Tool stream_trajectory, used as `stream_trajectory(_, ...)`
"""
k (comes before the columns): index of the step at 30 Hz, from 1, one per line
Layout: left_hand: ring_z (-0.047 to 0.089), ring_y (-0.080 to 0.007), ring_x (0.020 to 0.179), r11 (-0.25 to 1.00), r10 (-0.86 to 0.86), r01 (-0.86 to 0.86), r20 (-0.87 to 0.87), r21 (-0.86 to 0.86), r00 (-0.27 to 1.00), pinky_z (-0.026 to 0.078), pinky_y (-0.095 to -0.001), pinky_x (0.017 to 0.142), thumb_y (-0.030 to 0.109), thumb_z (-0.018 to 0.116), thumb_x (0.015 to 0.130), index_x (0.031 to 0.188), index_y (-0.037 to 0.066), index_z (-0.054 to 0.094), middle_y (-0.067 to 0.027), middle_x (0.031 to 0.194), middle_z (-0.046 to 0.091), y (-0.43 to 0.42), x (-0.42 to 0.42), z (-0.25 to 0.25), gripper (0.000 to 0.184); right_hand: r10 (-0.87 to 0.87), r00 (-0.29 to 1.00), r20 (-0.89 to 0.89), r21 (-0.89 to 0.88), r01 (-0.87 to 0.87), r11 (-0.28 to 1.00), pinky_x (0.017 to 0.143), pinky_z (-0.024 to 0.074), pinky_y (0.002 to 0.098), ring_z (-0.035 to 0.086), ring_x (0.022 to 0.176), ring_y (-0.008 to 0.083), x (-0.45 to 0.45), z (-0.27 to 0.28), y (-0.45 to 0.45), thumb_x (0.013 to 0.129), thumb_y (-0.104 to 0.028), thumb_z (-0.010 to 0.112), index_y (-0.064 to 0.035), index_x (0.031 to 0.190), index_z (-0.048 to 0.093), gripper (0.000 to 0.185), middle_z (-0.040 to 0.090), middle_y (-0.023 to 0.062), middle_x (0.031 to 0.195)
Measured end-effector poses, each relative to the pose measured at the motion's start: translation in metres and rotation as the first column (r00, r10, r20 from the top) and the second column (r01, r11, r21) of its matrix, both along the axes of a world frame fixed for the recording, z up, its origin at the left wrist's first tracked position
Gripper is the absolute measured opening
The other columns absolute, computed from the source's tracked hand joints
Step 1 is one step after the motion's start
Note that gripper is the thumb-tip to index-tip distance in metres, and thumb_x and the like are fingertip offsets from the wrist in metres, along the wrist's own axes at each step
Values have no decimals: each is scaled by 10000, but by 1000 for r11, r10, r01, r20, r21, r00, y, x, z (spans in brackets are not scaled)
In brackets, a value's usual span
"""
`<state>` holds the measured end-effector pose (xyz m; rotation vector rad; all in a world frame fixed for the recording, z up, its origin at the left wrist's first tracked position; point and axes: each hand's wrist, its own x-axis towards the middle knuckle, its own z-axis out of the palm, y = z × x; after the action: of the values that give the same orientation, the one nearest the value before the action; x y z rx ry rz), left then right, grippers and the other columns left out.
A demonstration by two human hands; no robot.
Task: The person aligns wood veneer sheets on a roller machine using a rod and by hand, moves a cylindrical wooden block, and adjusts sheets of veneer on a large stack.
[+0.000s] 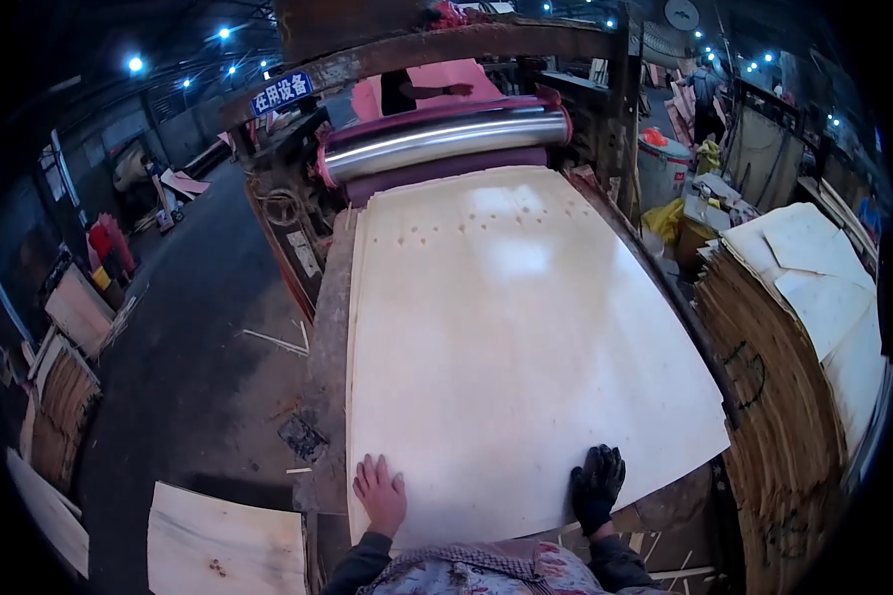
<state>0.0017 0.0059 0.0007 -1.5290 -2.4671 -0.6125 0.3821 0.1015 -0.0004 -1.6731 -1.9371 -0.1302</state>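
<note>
A large pale wood veneer sheet (506, 347) lies flat on the machine's feed table, more sheet edges showing beneath its left side. My bare left hand (380, 493) rests on its near left corner, fingers spread. On the near right part of the sheet lies my right hand (596, 488) in a black glove, palm down with the fingers stretched out. The sheet's far edge is close to the shiny metal roller (446, 139), which has a dark purple roller (446, 176) below it. Neither hand grips anything.
Tall veneer stacks (784, 387) stand at the right. Another veneer sheet (223, 545) lies low at the front left. A handwheel (282, 206) sits on the machine's left side. Beyond the rollers, another person's arm (432, 91) reaches over pink sheets. Wood scraps (276, 341) litter the floor.
</note>
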Motion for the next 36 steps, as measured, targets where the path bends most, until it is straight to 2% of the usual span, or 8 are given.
stream_trajectory(17,263,-363,1348,997,27,-25,23,-77,999,196,-515,1083,246,528,889,1371,88,409,-156,1458,317,7,9,-1,521,-234,789,-568,-60,244,968,1023,366,373,494,1189,308,165,46,26,897,-108,565,0,1258,501,381,525,176,1277)
stream_trajectory(22,286,-360,1339,997,14,-16,-32,-69,999,205,-498,1085,223,502,905,1354,74,434,-158,1448,342,10,14,-6,478,-517,853,71,121,507,853,1049,340,412,465,1214,319,355,-104,36,929,-207,491,-35,1235,539,354,534,175,1277)
stream_trajectory(24,285,-354,1342,997,41,-43,-42,-64,998,210,-499,1083,227,494,913,1358,78,431,-153,1449,344,9,14,-7,474,-613,756,231,-262,655,709,1069,331,407,440,1243,306,345,-52,36,946,-203,431,-50,1247,532,353,496,166,1323)
stream_trajectory(26,288,-341,1347,996,18,-24,-58,-92,998,219,-490,1083,230,478,927,1364,82,427,-144,1449,350,6,18,-7,464,-529,802,276,180,497,849,1039,362,407,500,1172,312,410,-149,35,958,-190,401,-36,1162,595,321,561,173,1243)
stream_trajectory(27,291,-335,1348,996,18,-24,-67,-88,998,222,-486,1084,232,470,934,1365,82,427,-140,1454,346,5,16,-5,458,-501,833,237,194,464,864,1021,372,397,519,1144,312,404,-138,31,964,-206,396,-22,1157,596,333,580,190,1204)
stream_trajectory(28,294,-328,1348,997,16,-21,-71,-76,997,226,-481,1084,234,462,941,1365,83,426,-136,1459,341,7,16,-5,452,-663,745,-67,-551,527,648,1055,321,415,464,1222,298,322,-3,20,937,-174,474,-40,1247,533,343,548,175,1262)
stream_trajectory(33,299,-325,1347,993,16,-16,4,-119,1000,235,-474,1084,221,464,946,1373,69,415,-137,1470,330,5,5,-15,456,-526,836,-156,-79,520,850,1013,369,395,492,1186,303,429,-115,22,952,-246,437,-26,1203,560,356,564,176,1242)
stream_trajectory(36,301,-352,1340,991,-9,17,66,-135,998,252,-460,1087,212,466,947,1366,27,411,-191,1456,324,-5,-1,-4,461,-568,735,371,-330,676,658,1057,325,398,441,1234,319,489,-181,39,953,-224,387,-71,1180,583,337,549,146,1266)
